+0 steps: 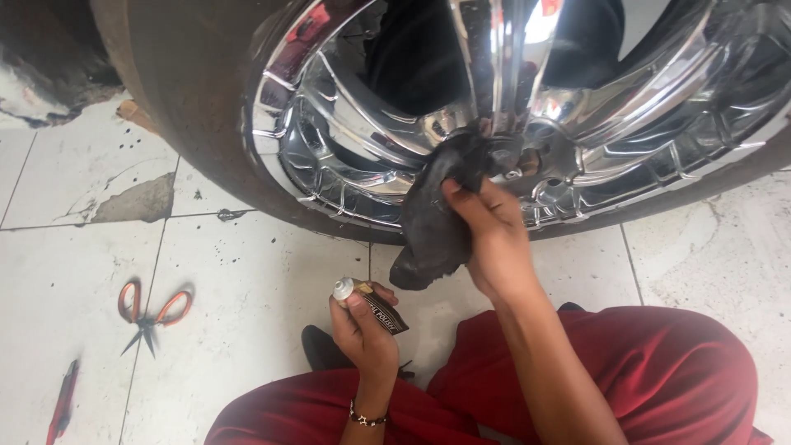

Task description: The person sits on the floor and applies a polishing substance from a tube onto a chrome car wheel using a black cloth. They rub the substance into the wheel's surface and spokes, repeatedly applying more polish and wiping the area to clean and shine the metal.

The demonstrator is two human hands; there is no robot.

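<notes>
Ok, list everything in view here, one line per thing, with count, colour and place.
wheel: one, shiny chrome spokes, top of view
tyre: one, dusty dark, around the wheel
cloth: one, black, pressed to the wheel hub
tube: one, dark with white cap, low centre
scissors: one, orange handles, floor at left
red tool: one, floor, bottom left; kind unclear
floor tiles: white, stained
trousers: red, bottom
left hand: holds the tube
right hand: grips the cloth
</notes>
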